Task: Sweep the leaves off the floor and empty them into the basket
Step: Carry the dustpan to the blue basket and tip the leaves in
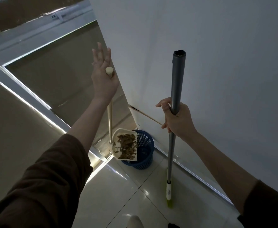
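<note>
Left hand [104, 76] raised high, fingers straight and spread. The cream tip of the dustpan handle [110, 119] is seen at the base of this hand; whether the thumb is clamped on it cannot be told. Right hand [177, 119] is wrapped firmly round the grey pole of the broom [177, 79], which is held near upright with its green bristles on the floor [135, 195] beside the wall [217, 46].

At the lower end of the handle the dustpan [116, 140] is hung in the air, tilted, with its open edge over the near rim of the blue basket [145, 162]. The leaves [126, 145] are heaped in the pan; none are seen in the basket, whose inside is mostly hidden.

Risks, as judged from this arrangement:

- A loose hold is suggested by the straightened fingers. If the tip is not pinned, the long handle could be lost and the pan dropped, and the basket could be knocked over.
- Only part of the pan's mouth is placed over the basket. If the pan is tipped from here, leaves at the near corner could be spilled onto the tiles outside the rim.
- The pan is steered from the far end of a long handle, so a small wrist turn could swing it clear of the opening.
- The basket is light and openwork. Small fragments might be passed through its mesh, and it could be shifted if struck by the pan.
</note>
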